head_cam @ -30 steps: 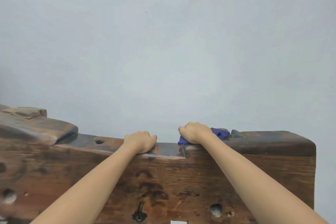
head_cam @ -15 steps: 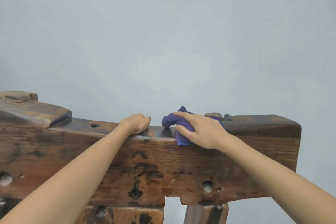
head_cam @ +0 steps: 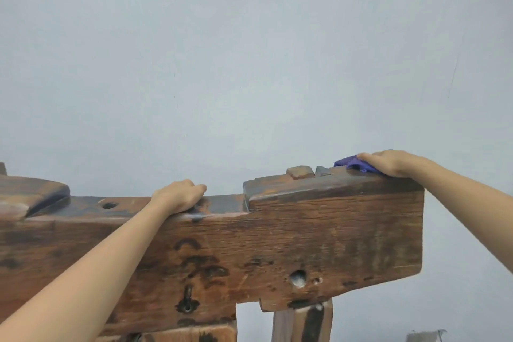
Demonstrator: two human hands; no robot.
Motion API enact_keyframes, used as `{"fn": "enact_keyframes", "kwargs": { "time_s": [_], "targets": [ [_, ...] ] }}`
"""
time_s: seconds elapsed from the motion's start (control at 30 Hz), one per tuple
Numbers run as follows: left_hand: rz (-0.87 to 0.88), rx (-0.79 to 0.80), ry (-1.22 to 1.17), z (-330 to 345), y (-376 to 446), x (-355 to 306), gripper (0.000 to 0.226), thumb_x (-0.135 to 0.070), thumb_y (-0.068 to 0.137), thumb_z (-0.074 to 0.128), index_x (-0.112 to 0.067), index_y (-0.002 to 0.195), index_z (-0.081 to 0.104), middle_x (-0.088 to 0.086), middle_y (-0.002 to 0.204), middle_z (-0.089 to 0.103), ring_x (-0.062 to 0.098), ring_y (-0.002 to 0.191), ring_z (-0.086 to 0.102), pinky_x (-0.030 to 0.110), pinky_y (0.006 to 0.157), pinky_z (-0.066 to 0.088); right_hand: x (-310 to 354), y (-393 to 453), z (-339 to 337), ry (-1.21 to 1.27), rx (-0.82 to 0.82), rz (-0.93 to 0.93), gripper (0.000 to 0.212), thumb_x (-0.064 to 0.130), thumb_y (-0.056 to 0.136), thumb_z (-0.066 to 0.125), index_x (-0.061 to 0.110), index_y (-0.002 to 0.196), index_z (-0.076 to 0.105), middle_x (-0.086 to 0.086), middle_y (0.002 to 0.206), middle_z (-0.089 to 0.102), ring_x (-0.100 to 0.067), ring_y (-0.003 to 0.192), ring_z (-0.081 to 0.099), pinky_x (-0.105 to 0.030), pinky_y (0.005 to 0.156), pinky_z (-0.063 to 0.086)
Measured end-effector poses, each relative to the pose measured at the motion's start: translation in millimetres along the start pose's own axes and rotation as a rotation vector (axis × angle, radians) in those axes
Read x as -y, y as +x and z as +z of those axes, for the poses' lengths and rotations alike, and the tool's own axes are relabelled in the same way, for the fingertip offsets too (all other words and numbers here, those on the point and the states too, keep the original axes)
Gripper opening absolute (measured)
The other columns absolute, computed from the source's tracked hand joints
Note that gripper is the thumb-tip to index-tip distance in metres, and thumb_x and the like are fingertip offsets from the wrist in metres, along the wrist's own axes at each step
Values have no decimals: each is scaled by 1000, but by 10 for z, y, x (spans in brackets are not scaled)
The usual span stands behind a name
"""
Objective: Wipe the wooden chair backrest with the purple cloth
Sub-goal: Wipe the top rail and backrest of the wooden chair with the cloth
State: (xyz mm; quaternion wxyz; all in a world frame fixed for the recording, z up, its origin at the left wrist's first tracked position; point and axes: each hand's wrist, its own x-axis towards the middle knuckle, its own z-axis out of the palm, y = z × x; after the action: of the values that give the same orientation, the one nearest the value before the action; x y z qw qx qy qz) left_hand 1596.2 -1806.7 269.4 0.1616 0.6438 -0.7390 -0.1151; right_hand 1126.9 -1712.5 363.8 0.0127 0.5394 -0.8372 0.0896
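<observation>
Gripping nothing loose, my left hand [head_cam: 180,196] curls over the near edge of the backrest's [head_cam: 319,233] lower top ledge, fingers bent round the wood to steady the chair; I judge it should hold firm there while the other hand works. My right hand [head_cam: 388,164] lies on the purple cloth [head_cam: 348,162], its fingers fairly straight, pressing it down onto the raised top surface near the right end of the backrest. Most of the cloth is hidden under the palm, with a fold showing on the left.

Nearest to me is the broad front face of the beam, dark-stained, with a knot hole [head_cam: 298,277] low down and a keyhole-shaped mark [head_cam: 187,305] to the left. Below it two wooden posts [head_cam: 302,322] carry the beam. None of that face is under the cloth, so I reckon it may want passes too.

Farther, on the top, a small wooden peg [head_cam: 300,171] stands proud just left of the cloth. To wipe well I would keep the palm flat, press evenly, and draw the cloth along the grain. The cloth may snag at the peg and at the step down to the lower ledge, so I would lift slightly there. Beyond everything is a plain pale wall [head_cam: 249,50].
</observation>
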Motion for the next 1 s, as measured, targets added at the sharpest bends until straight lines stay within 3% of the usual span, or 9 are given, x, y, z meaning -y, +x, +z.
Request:
{"fn": "enact_keyframes", "kwargs": {
  "time_s": [0.13, 0.3, 0.37, 0.43, 0.47, 0.57, 0.73, 0.87, 1.0],
  "targets": [
    [-9, 25, 10, 59, 38, 22, 39, -45, 94, 39, -18, 69, 53, 3, 86, 63, 29, 93, 61, 39, 97, 46, 132, 332, 3, -46, 110, 96, 65, 65, 94, 28, 23, 129, 64, -11, 145, 56, -34, 127, 53, -47, 111, 36],
    [-30, 32, 13, 69, 145, 23, 38, -48, 90, 42, -19, 67, 52, 0, 81, 65, 25, 85, 62, 37, 89, 45, 454, 613, -4, -93, 414, -36, 50, 50, 92, 36, 26, 116, 73, -11, 130, 66, -32, 119, 64, -49, 114, 37],
    [-40, 41, 10, 54, 154, 9, 36, -47, 87, 44, -19, 69, 57, 2, 84, 67, 25, 87, 63, 37, 91, 47, 645, 640, 43, -120, 426, -73, 41, 49, 87, 41, 24, 92, 74, -5, 111, 71, -28, 96, 67, -43, 101, 42],
    [-41, 41, 4, 36, 139, -4, 35, -47, 84, 45, -19, 70, 58, 4, 86, 68, 27, 87, 63, 38, 91, 48, 812, 632, 90, -142, 408, -107, 25, 44, 76, 48, 24, 63, 56, 0, 71, 61, -24, 61, 48, -39, 77, 37],
    [-39, 40, 0, 32, 127, -6, 34, -47, 83, 45, -18, 69, 58, 5, 86, 68, 28, 87, 63, 38, 91, 48, 869, 603, 100, -144, 403, -125, 21, 39, 73, 48, 23, 61, 45, -1, 64, 49, -25, 59, 35, -40, 72, 31],
    [-38, 39, -13, 12, 94, -19, 34, -48, 81, 47, -18, 70, 59, 6, 85, 68, 29, 88, 64, 40, 92, 49, 867, 522, 157, -58, 403, -248, 18, 25, 87, 42, 21, 74, 31, -4, 71, 29, -25, 68, 17, -40, 72, 22],
    [-30, 37, -63, -22, 31, -45, 33, -47, 77, 53, -18, 63, 62, 3, 77, 68, 28, 83, 63, 38, 89, 49, 826, 282, 208, 187, 273, -297, 49, 47, 102, 35, 24, 59, 40, 1, 66, 43, -23, 65, 36, -40, 77, 32],
    [-5, 19, -75, -17, 21, -45, 33, -43, 82, 53, -18, 61, 59, 5, 73, 67, 28, 76, 61, 38, 82, 48, 804, 190, 275, 123, 70, -210, 51, 68, 89, 43, 21, 80, 60, 1, 79, 60, -25, 82, 58, -40, 88, 45],
    [0, 17, -41, -21, 21, -55, 33, -42, 86, 50, -17, 67, 59, 7, 83, 69, 29, 86, 64, 39, 90, 50, 846, -22, 378, 128, -146, -217, 42, 53, 93, 41, 23, 83, 68, 0, 88, 68, -23, 85, 63, -35, 72, 43]
  ]
}}
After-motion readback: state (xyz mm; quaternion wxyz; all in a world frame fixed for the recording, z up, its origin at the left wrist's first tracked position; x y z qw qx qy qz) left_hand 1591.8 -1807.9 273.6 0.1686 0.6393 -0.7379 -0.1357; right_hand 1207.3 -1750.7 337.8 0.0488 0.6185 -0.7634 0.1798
